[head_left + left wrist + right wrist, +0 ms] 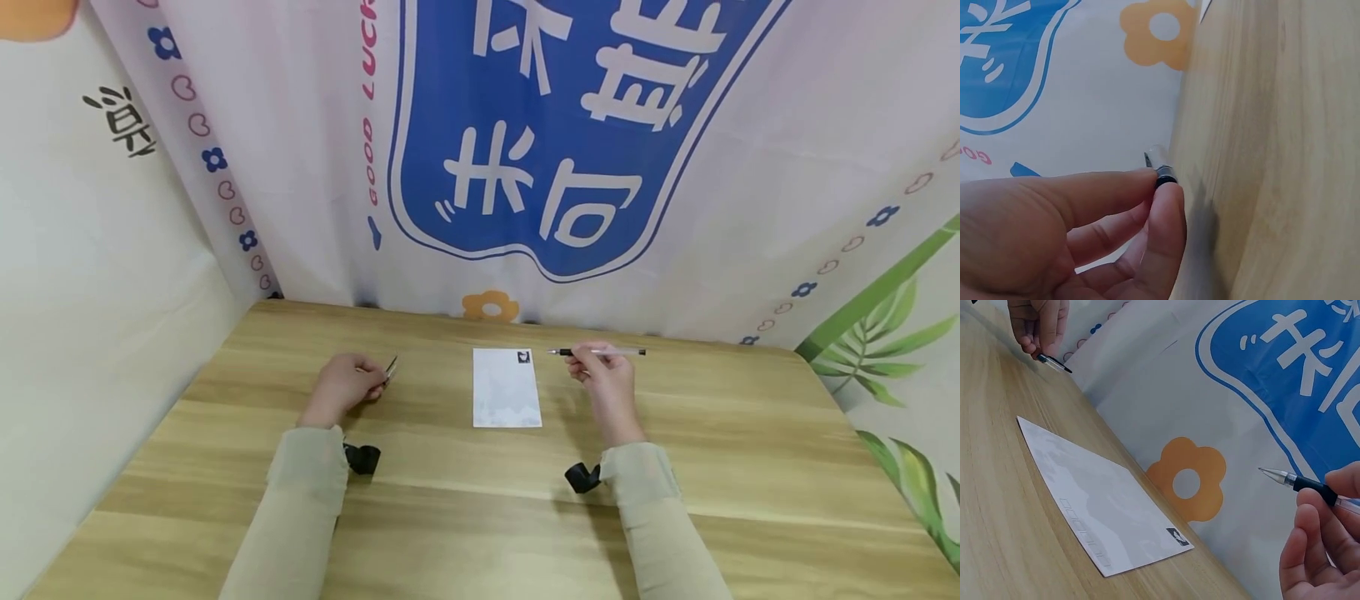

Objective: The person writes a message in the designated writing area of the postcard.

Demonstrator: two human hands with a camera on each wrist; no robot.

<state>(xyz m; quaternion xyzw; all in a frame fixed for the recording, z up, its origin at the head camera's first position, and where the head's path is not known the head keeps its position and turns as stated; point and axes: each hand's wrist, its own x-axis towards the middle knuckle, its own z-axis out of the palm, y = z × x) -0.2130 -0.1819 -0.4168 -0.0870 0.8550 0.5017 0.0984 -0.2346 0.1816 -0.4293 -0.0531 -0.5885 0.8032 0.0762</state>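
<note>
My right hand (603, 379) pinches a gel pen (1316, 487) by its black grip, held level with the bare tip pointing left. In my left hand (347, 386), the thumb and fingertips pinch a clear pen cap (1161, 164) with a dark clip; the right wrist view shows this cap (1055, 363) too. Between the hands a white postcard (506, 390) lies flat on the table, a small dark stamp picture (523, 357) in its upper right corner. Its row of postcode boxes (1085, 532) shows in the right wrist view. Neither hand touches the card.
The wood-grain table (465, 517) ends at a hanging cloth (322, 208) with a blue sign print and an orange flower (491, 307). Black wrist mounts (363, 459) stick out from the inner side of both sleeves. Printed cloth also hangs at both sides.
</note>
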